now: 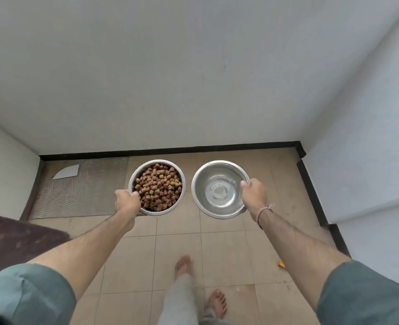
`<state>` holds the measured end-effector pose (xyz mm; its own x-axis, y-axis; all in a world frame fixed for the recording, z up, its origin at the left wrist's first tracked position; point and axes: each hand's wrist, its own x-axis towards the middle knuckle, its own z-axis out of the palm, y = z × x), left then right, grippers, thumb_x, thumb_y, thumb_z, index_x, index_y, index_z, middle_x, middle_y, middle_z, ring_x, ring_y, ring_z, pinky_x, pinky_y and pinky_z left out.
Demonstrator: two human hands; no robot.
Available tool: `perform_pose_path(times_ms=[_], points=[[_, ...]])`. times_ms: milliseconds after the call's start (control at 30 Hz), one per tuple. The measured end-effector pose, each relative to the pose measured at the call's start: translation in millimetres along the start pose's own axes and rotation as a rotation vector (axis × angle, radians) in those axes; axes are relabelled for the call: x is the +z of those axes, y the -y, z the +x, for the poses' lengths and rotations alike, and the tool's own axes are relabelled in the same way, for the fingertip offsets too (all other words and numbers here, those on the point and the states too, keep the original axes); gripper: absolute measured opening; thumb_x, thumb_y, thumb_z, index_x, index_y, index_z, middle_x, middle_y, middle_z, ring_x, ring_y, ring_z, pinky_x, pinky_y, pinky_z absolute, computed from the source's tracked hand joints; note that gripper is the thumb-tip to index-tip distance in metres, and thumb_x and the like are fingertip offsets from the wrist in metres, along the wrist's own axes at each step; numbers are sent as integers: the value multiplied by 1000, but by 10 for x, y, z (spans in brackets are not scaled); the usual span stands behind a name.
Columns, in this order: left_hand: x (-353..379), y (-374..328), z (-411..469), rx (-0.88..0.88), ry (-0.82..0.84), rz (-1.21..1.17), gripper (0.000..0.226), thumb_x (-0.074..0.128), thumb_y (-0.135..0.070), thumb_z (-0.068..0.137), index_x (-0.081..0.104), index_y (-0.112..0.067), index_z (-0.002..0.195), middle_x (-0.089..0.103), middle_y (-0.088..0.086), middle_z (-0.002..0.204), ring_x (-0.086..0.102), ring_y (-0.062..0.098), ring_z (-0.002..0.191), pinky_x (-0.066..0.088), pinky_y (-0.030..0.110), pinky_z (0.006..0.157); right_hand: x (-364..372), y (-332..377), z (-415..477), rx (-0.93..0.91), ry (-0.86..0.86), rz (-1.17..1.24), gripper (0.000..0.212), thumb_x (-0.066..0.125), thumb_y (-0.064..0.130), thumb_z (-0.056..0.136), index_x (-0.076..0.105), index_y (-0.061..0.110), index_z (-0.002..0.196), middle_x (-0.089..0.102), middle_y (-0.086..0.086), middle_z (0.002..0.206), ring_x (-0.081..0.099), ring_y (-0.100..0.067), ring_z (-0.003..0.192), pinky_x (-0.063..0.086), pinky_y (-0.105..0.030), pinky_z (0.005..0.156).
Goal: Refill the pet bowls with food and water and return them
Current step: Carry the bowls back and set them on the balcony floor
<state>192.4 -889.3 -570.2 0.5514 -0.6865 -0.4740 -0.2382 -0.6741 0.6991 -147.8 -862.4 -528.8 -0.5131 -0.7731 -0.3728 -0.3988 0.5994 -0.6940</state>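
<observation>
Two steel bowls sit side by side in the centre of the frame, apart from each other with a strip of floor showing between them.

Food bowl [156, 187]: centre-left. It is filled with brown kibble [158, 190] heaped close to the rim. The left hand [126, 202] grips its lower-left rim. The thumb lies over the rim on the inside edge, touching the kibble side; the remaining fingers are curled beneath the bowl and are hidden from view.

Water bowl [220, 189]: centre-right. It holds clear water [218, 191] through which the bottom of the bowl is visible. The right hand [253, 195] grips its right rim. The thumb presses on top of the rim; the other fingers are wrapped under the outer wall and cannot be seen. A thin cord bracelet [265, 211] circles the right wrist.

Whether either bowl rests on the floor or is held just above it cannot be determined.

Surroundings: the tiled floor [179, 249] is beige. A dark skirting strip [170, 150] runs along the base of the white wall [170, 78] just above the bowls. A grey patterned mat [81, 186] lies at centre-left, beside the food bowl. A dark brown rug [13, 240] occupies the left edge. Two bare feet [183, 266] appear at lower centre. A small yellow scrap [281, 264] lies on the floor at lower right.
</observation>
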Motion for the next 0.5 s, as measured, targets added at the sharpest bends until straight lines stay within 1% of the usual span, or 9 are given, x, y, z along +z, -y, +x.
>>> perform_pose_path(times_ms=[100, 133, 200, 233, 300, 367, 400, 467, 500], points=[[350, 100, 348, -24, 7, 6, 22, 53, -16, 97, 53, -3, 114, 62, 25, 115, 70, 45, 81, 55, 42, 36, 244, -137, 390, 14, 16, -13, 25, 52, 24, 104, 63, 1, 105, 65, -15, 103, 58, -32, 93, 44, -35, 77], [467, 125, 447, -35, 14, 9, 19, 53, -14, 98, 50, -2, 113, 60, 24, 115, 70, 45, 82, 55, 42, 35, 345, -191, 511, 26, 22, -12, 26, 52, 25, 103, 64, 2, 105, 65, -14, 102, 59, -31, 91, 45, -35, 77], [718, 170, 630, -44, 48, 13, 7, 49, -9, 101, 44, -5, 102, 56, 19, 105, 67, 42, 81, 54, 43, 33, 569, -320, 761, 46, 27, -6, 29, 53, 31, 100, 66, 5, 102, 69, -14, 100, 65, -35, 90, 55, -44, 80], [836, 190, 727, -48, 61, 9, 7, 48, -8, 102, 42, -8, 99, 53, 15, 100, 65, 39, 79, 54, 42, 35, 694, -406, 893, 55, 29, -10, 31, 53, 33, 98, 67, 6, 100, 71, -16, 99, 67, -38, 89, 58, -49, 80], [1056, 265, 949, -67, 59, -9, 8, 48, -8, 103, 40, -11, 103, 50, 11, 96, 64, 36, 77, 54, 41, 37, 947, -613, 1181, 70, 43, -22, 34, 52, 37, 94, 69, 7, 99, 72, -18, 98, 69, -40, 89, 58, -52, 79], [1278, 411, 1262, -82, 57, 9, 11, 50, -11, 103, 40, -10, 108, 51, 12, 103, 65, 38, 80, 56, 42, 37, 1153, -745, 1411, 97, 31, -42, 39, 50, 41, 89, 70, 9, 98, 73, -19, 97, 70, -41, 88, 59, -54, 78], [1377, 489, 1418, -98, 54, 19, 14, 51, -13, 102, 41, -10, 110, 53, 13, 108, 67, 38, 85, 57, 43, 40, 1250, -817, 1524, 114, 37, -44, 36, 52, 40, 91, 69, 9, 100, 73, -19, 97, 70, -41, 88, 59, -55, 77], [1575, 648, 1736, -125, 57, 53, 19, 53, -17, 100, 41, -10, 113, 57, 16, 117, 68, 38, 92, 60, 49, 49, 1411, -869, 1697, 133, 38, -40, 27, 55, 31, 98, 67, 8, 103, 71, -17, 99, 69, -41, 89, 59, -55, 78], [1654, 701, 1824, -138, 64, 71, 19, 53, -18, 100, 41, -10, 113, 57, 17, 117, 68, 38, 93, 61, 52, 53, 1460, -879, 1755, 144, 38, -41, 24, 55, 28, 100, 66, 7, 103, 69, -15, 99, 68, -39, 88, 59, -52, 78]])
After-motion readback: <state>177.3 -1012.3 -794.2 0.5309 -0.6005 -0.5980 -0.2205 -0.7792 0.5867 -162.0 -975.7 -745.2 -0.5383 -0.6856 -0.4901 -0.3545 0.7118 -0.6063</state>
